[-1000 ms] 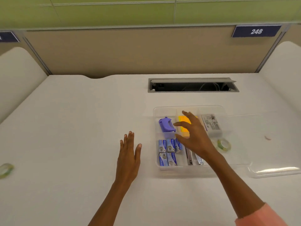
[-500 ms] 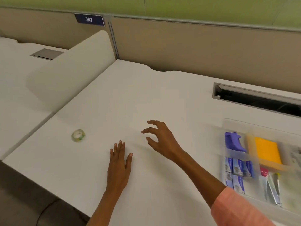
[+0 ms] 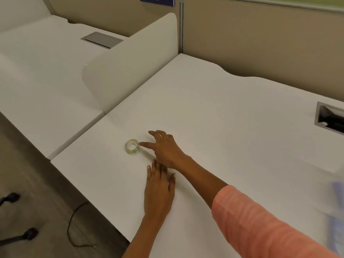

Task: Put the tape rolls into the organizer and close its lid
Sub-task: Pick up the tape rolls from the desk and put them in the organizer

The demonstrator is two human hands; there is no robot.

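A small clear tape roll [image 3: 132, 146] with a greenish tint lies flat on the white desk [image 3: 214, 112], near its left edge. My right hand [image 3: 165, 147] reaches across to it with fingers spread, one fingertip at the roll's right side, holding nothing. My left hand [image 3: 158, 190] rests flat on the desk just behind the right wrist, fingers apart and empty. The clear organizer [image 3: 337, 194] shows only as a blurred sliver at the right edge; its contents and lid cannot be made out.
A low cream divider [image 3: 130, 66] separates this desk from the neighbouring one on the left. A cable slot [image 3: 330, 118] is cut into the desk at the far right. Floor, a black cable [image 3: 74, 228] and chair casters [image 3: 29, 232] lie beyond the desk's left edge.
My view has swung left, away from the organizer. My right hand has travelled from the organizer across the desk to the tape roll. The left hand stays flat on the desk.
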